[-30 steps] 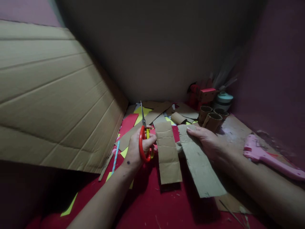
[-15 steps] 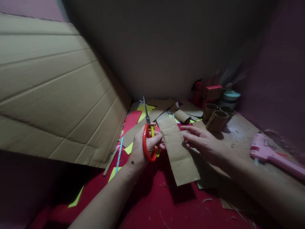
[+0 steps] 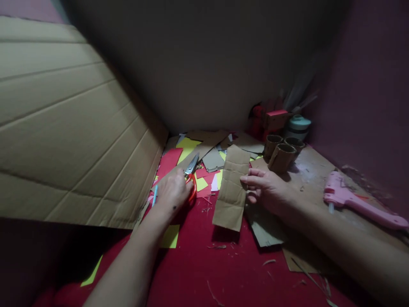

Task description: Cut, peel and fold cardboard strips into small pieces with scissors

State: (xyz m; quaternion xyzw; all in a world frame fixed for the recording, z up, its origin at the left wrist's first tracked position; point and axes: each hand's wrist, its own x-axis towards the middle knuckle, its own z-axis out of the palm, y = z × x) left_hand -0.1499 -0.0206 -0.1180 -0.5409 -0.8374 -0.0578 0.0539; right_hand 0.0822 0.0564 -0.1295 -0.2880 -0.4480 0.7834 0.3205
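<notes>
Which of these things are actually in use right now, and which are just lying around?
In use:
left hand on the scissors
right hand pinching the cardboard strip

Lying about:
pink glue gun
cardboard tubes
big cardboard sheet
paper scraps
flat cardboard piece

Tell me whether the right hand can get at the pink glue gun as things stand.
Probably yes: bare tabletop lies between the right hand and the glue gun, though that hand pinches a cardboard strip.
</notes>
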